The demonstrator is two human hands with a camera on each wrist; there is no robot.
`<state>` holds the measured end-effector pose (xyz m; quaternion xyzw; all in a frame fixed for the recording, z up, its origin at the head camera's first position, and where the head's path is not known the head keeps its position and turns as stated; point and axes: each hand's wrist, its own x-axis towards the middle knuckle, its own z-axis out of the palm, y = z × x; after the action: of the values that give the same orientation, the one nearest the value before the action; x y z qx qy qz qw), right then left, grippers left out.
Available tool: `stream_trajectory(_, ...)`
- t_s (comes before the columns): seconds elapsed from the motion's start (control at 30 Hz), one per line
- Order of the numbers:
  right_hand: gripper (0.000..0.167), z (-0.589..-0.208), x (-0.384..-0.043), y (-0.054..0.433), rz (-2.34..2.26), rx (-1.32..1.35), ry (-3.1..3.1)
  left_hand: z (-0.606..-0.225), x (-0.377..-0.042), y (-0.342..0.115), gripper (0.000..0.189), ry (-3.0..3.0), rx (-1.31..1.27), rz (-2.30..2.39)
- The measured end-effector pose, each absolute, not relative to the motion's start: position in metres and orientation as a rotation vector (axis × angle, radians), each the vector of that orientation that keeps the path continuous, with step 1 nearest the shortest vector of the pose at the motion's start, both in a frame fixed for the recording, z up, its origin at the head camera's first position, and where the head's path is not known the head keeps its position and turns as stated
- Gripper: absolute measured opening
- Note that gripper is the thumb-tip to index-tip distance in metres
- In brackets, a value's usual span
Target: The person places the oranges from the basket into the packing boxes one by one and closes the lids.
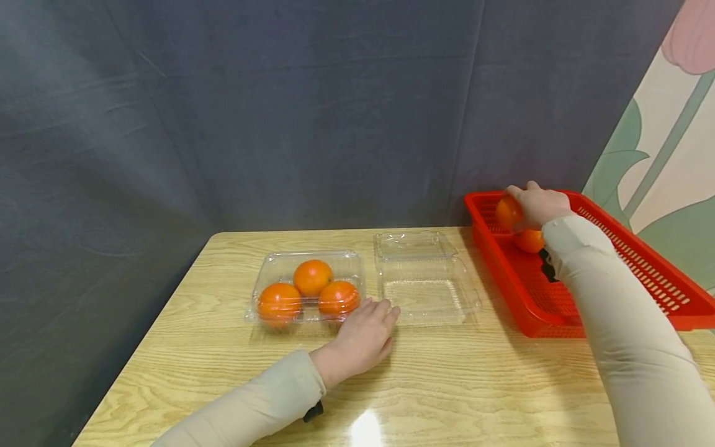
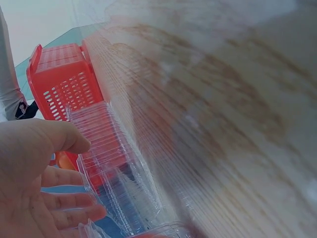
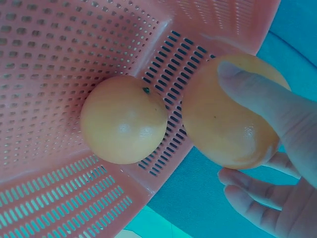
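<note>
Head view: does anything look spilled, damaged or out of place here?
No, nothing stands out. Three oranges sit in the left clear container, the other clear container lies open beside it, and the right hand holds an orange at the red basket. No spill or damage shows.

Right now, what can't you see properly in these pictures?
Head view: the held orange, partly covered by the right hand; the lower orange, also partly behind it.
Left wrist view: the left hand, cut off by the left edge; the table, blurred.
Right wrist view: the red basket, cut off by the top and left edges.
</note>
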<state>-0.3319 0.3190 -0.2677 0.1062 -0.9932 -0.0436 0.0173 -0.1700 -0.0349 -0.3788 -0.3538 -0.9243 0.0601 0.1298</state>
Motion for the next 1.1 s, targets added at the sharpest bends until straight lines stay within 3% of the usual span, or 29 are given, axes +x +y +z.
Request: stream_trajectory(1.1,0.074,-0.25,-0.318,0.313,-0.148,0.341,-3.046,-0.379,-0.17,-0.034,0.051,-2.677,-1.031,0.175)
